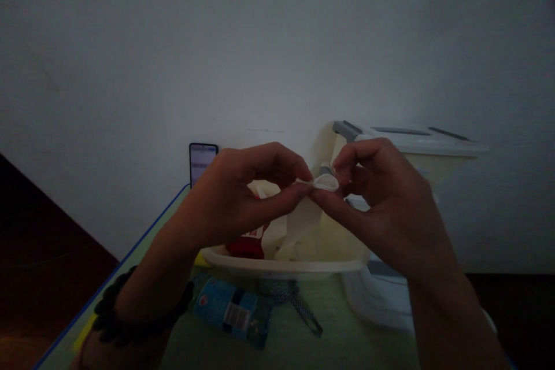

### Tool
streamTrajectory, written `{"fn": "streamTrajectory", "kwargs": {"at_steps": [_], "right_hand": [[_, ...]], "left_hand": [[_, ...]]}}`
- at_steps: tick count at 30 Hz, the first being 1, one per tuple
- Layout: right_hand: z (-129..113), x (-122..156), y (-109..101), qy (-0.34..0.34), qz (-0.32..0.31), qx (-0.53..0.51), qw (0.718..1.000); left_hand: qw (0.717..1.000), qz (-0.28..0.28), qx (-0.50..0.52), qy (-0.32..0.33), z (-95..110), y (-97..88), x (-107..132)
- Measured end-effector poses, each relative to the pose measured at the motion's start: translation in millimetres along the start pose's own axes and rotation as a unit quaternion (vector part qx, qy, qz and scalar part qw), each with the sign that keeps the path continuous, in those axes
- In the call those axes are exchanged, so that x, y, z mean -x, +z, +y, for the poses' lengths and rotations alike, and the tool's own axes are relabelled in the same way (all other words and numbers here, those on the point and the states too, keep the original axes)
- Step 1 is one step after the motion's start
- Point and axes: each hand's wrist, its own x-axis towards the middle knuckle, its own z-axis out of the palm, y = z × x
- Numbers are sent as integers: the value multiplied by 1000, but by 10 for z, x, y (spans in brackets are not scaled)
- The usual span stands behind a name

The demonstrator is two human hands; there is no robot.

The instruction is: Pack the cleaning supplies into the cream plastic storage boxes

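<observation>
Both hands are raised over a cream plastic tub [281, 266]. My left hand [243, 196] and my right hand [381, 202] pinch the two ends of a small white piece [324, 182], thin like paper or tape, between thumb and fingers. A strip of the same white material [299, 222] hangs down from it toward the tub. A dark bead bracelet [130, 318] circles my left wrist.
The tub holds a red packet [247, 245]. A blue-labelled plastic bottle [232, 312] and a checked cord [299, 306] lie on the green table [303, 341]. A phone [202, 162] leans on the wall. A white lidded bin [416, 147] stands at right.
</observation>
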Motion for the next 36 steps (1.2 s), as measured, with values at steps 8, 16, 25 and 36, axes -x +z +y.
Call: {"fn": "streamTrajectory", "kwargs": {"at_steps": [8, 16, 25, 36], "right_hand": [[-5, 10, 59, 49, -33, -71, 996], [34, -9, 136, 43, 69, -64, 995], [109, -106, 73, 60, 169, -118, 977], [186, -138, -100, 49, 187, -179, 965]], "left_hand": [[1000, 28, 2, 0, 27, 12, -22], [986, -92, 99, -96, -100, 127, -43], [975, -134, 117, -132, -195, 149, -47], [983, -145, 22, -109, -221, 161, -76]]}}
